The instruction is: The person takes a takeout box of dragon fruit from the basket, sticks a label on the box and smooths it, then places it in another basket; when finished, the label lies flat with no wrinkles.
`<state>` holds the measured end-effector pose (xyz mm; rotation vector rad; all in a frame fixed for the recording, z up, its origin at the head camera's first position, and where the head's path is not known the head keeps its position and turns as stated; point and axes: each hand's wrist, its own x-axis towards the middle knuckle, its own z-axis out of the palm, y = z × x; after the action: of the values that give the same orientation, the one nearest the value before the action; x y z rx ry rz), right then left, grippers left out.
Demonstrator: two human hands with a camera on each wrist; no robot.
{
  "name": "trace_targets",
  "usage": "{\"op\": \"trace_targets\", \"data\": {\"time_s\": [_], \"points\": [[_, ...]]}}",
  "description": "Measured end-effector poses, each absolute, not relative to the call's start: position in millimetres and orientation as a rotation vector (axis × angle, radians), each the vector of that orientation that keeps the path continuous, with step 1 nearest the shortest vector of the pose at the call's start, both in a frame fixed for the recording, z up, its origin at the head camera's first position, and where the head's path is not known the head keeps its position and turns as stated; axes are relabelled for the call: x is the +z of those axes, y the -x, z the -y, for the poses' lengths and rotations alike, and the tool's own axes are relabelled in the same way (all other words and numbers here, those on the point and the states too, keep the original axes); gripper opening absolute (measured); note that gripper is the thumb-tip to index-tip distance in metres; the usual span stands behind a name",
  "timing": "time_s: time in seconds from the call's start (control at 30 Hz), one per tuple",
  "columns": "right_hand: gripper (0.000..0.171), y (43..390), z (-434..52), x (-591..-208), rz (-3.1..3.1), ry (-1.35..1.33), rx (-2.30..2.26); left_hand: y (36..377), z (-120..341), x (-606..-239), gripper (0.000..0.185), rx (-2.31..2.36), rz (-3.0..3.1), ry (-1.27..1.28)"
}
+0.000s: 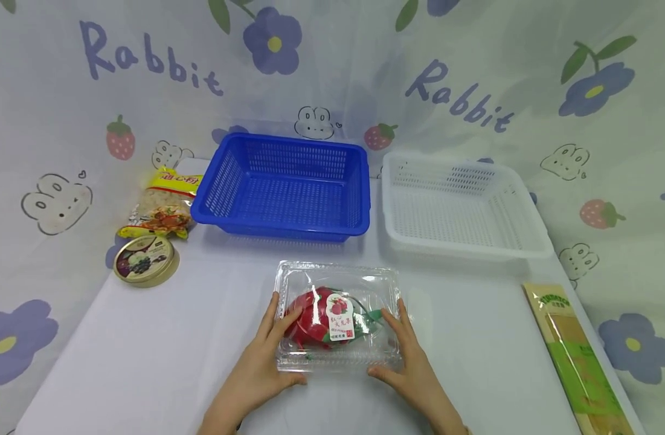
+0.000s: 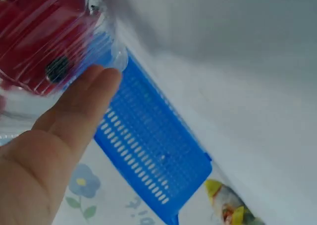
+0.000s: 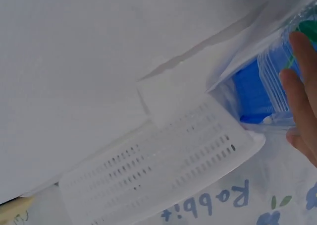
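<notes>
"Left hand [image 1: 261, 356], right hand [image 1: 411, 359]: how placed?"
"Both are spread wide, fingers laid against the clear plastic clamshell [image 1: 369, 290] between them."
"Inside?"
"Red-and-green dragon fruit [image 1: 314, 325], partly covered by a white label [image 1: 340, 317]."

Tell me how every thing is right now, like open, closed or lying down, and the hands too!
Clear box: lid closed, between both hands
Red fruit: inside the box
Left hand: touching the box's left side
Right hand: touching its right side
Blue basket: upright, open on top
White basket: upright, open on top
Round tin: closed
Yellow bag: filled
Green packet: lying flat
</notes>
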<state>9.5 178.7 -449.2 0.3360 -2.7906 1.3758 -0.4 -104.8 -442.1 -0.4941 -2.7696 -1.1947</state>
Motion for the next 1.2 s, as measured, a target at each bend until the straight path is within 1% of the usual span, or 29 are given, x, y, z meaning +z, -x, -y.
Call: {"op": "trace_targets", "data": {"time_s": [0.07,0.27,0.47,0.6,0.73,0.87,1.0,1.2], "points": [[0.102,-10,-181,-451,2.785,-0.387,1.355,-1,103,-444,0.12,-1.146,2.7,0.533],[0.112,-9,-183,-453,2.726,-0.51,1.196,2,96,-446,0.109,-1.132,2.566,0.599],[0.114,-9,-184,-448,2.629,-0.521,1.105,3,89,-436,0.105,-1.097,2.535,0.622],[0.114,-7,-188,-436,2.56,-0.545,1.099,5,87,-426,0.096,-1.107,2.48,0.667],[0.109,-2,-194,-420,2.465,-0.612,1.171,11,83,-414,0.082,-1.208,2.358,0.731],[0.102,6,-203,-402,2.396,-0.655,1.167,19,74,-403,0.074,-1.285,2.181,0.789],[0.094,15,-215,-385,2.365,-0.642,1.141,29,62,-389,0.072,-1.322,2.127,0.797],[0.082,31,-236,-364,2.28,-0.603,1.328,51,42,-368,0.068,-1.366,2.148,0.768]]}}
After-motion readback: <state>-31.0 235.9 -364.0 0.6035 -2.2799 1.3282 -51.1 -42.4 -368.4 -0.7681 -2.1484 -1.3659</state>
